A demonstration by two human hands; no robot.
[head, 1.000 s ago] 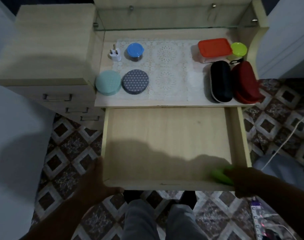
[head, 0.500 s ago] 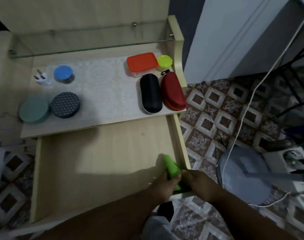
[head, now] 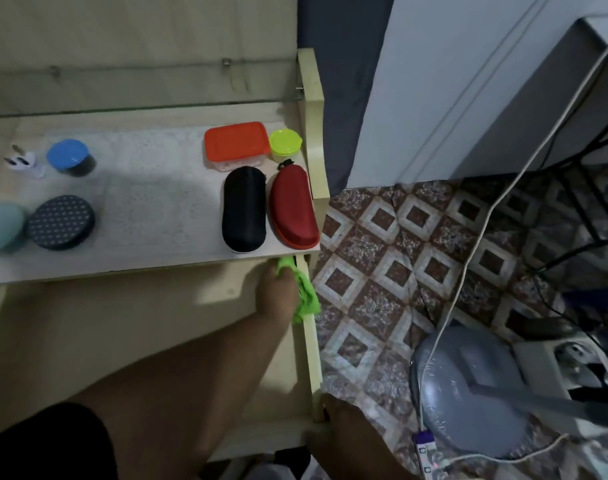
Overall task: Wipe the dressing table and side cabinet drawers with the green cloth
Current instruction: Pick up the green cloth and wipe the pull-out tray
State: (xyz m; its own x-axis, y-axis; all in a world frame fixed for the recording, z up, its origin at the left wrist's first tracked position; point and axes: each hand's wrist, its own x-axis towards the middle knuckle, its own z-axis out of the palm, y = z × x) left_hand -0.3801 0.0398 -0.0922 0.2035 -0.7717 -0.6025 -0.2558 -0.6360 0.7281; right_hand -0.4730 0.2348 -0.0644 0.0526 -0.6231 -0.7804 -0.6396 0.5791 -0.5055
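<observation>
The dressing table's drawer [head: 122,327] is pulled out below the tabletop [head: 157,216]. My left arm reaches across it, and my left hand [head: 278,292] presses the bunched green cloth [head: 306,297] against the drawer's right wall [head: 311,351], at the far end just under the tabletop edge. Part of the cloth hangs over the top of that wall. My right hand [head: 340,431] grips the drawer's front right corner. The side cabinet is out of view.
On the tabletop stand an orange-lidded box [head: 235,142], a yellow-green jar [head: 285,142], a black case [head: 244,213], a red case [head: 293,209], a blue-lidded jar [head: 68,157], a dotted tin [head: 61,221] and a plug adapter [head: 20,162]. A grey lid [head: 468,386], a power strip [head: 425,452] and cables lie on the tiled floor to the right.
The cloth passed from my right hand to my left, which slid it along the right wall to the drawer's far end. My right hand dropped to the front corner. The view turned right.
</observation>
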